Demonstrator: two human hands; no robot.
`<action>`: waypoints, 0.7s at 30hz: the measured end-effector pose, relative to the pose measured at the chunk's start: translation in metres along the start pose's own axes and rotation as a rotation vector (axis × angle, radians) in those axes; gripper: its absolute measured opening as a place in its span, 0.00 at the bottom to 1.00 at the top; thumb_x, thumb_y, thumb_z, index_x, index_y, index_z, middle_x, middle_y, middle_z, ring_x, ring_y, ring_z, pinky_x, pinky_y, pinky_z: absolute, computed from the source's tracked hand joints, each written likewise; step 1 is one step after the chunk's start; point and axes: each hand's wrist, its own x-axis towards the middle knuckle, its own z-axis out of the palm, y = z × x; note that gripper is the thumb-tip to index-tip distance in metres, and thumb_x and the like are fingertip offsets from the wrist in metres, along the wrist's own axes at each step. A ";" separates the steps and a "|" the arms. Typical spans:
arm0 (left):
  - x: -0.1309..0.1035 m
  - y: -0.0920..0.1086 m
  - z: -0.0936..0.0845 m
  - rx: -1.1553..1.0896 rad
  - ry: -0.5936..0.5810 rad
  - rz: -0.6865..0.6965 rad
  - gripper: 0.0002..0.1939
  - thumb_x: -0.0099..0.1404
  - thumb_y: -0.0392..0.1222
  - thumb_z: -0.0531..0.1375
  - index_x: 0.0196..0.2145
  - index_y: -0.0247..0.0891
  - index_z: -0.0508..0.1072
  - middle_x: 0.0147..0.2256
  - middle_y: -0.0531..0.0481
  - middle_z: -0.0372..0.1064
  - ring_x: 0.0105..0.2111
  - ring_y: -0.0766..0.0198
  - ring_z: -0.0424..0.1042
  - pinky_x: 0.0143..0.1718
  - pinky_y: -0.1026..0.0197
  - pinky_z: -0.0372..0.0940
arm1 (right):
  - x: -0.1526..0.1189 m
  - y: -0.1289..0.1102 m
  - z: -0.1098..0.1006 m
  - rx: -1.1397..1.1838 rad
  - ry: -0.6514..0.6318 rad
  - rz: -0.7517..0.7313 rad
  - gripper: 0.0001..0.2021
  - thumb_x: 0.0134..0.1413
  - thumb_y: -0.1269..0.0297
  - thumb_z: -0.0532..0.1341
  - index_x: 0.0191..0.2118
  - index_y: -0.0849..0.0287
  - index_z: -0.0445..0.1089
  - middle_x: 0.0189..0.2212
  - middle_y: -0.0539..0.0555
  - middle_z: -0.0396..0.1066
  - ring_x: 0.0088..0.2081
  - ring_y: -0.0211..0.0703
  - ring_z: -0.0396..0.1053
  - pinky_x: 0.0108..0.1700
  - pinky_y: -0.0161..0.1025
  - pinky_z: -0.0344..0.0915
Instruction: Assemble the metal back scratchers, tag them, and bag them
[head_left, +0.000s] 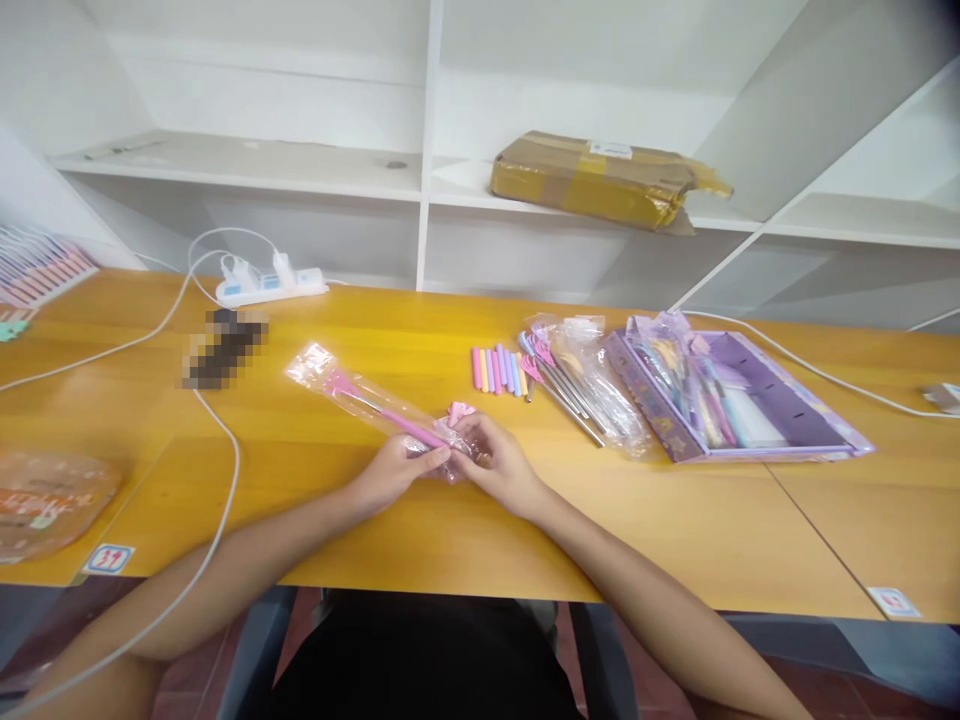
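A pink back scratcher [412,428] with a metal shaft lies inside a clear plastic bag [311,366], slanting up to the left just above the table. My left hand [394,470] is closed around its handle end through the plastic. At the same end, my right hand [499,465] pinches the crumpled bag, its fingers close to a small pink piece [459,411] whose kind I cannot make out. Beyond my right hand lie a row of pastel handle tubes [499,370] and several metal rods [566,390] with pink, blue and purple claw heads.
Clear plastic bags [619,400] lie beside a purple open box [757,390] holding bagged items. A white power strip [270,285] stands at the back, its cable [236,450] crossing the left side. An orange-printed package [56,505] is at left; a taped cardboard box [592,180] rests on the shelf.
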 end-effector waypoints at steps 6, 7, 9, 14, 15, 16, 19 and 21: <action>0.004 0.010 -0.006 -0.076 0.061 -0.022 0.16 0.65 0.50 0.70 0.39 0.33 0.82 0.38 0.42 0.80 0.38 0.55 0.79 0.44 0.53 0.74 | 0.003 0.003 -0.023 -0.204 -0.125 -0.279 0.31 0.54 0.55 0.75 0.61 0.50 0.66 0.54 0.60 0.65 0.54 0.52 0.69 0.54 0.51 0.74; 0.004 0.010 -0.007 -0.085 0.074 -0.038 0.15 0.64 0.50 0.71 0.39 0.33 0.82 0.37 0.42 0.80 0.38 0.57 0.78 0.43 0.54 0.73 | 0.003 0.003 -0.026 -0.234 -0.142 -0.335 0.32 0.53 0.56 0.76 0.61 0.50 0.67 0.54 0.60 0.64 0.55 0.53 0.68 0.56 0.52 0.73; 0.005 0.011 -0.009 -0.091 0.089 -0.071 0.15 0.64 0.49 0.71 0.38 0.32 0.82 0.36 0.43 0.79 0.36 0.59 0.77 0.41 0.57 0.72 | 0.004 0.002 -0.030 -0.252 -0.154 -0.421 0.26 0.56 0.61 0.74 0.59 0.49 0.71 0.52 0.59 0.63 0.54 0.51 0.69 0.55 0.50 0.75; 0.005 0.011 -0.012 -0.108 0.095 -0.135 0.16 0.63 0.49 0.71 0.35 0.30 0.81 0.32 0.43 0.78 0.31 0.63 0.75 0.35 0.62 0.67 | 0.001 -0.002 -0.030 -0.303 -0.174 -0.496 0.18 0.63 0.69 0.68 0.56 0.49 0.73 0.51 0.58 0.63 0.53 0.48 0.71 0.53 0.46 0.76; 0.006 0.011 -0.013 -0.116 0.091 -0.140 0.16 0.62 0.49 0.71 0.35 0.30 0.81 0.33 0.44 0.77 0.31 0.64 0.74 0.35 0.62 0.66 | 0.001 -0.003 -0.030 -0.335 -0.175 -0.503 0.18 0.62 0.69 0.68 0.56 0.50 0.73 0.52 0.59 0.63 0.54 0.49 0.70 0.54 0.47 0.76; 0.006 0.011 -0.013 -0.120 0.083 -0.145 0.16 0.62 0.49 0.71 0.35 0.31 0.81 0.33 0.44 0.77 0.30 0.65 0.73 0.35 0.62 0.66 | 0.001 -0.003 -0.031 -0.367 -0.173 -0.511 0.18 0.62 0.69 0.68 0.56 0.51 0.73 0.52 0.60 0.63 0.55 0.50 0.70 0.55 0.47 0.76; 0.005 0.012 -0.012 -0.110 0.069 -0.150 0.17 0.63 0.50 0.71 0.37 0.31 0.79 0.31 0.47 0.74 0.28 0.67 0.71 0.33 0.63 0.65 | 0.002 -0.004 -0.034 -0.436 -0.153 -0.573 0.12 0.64 0.70 0.66 0.52 0.52 0.75 0.51 0.59 0.68 0.54 0.48 0.70 0.55 0.46 0.74; 0.005 0.014 -0.011 -0.103 0.077 -0.127 0.18 0.63 0.51 0.72 0.41 0.32 0.78 0.32 0.48 0.74 0.29 0.67 0.70 0.32 0.63 0.64 | 0.004 -0.006 -0.036 -0.449 -0.137 -0.628 0.09 0.66 0.71 0.65 0.49 0.52 0.75 0.48 0.58 0.72 0.51 0.47 0.71 0.54 0.47 0.73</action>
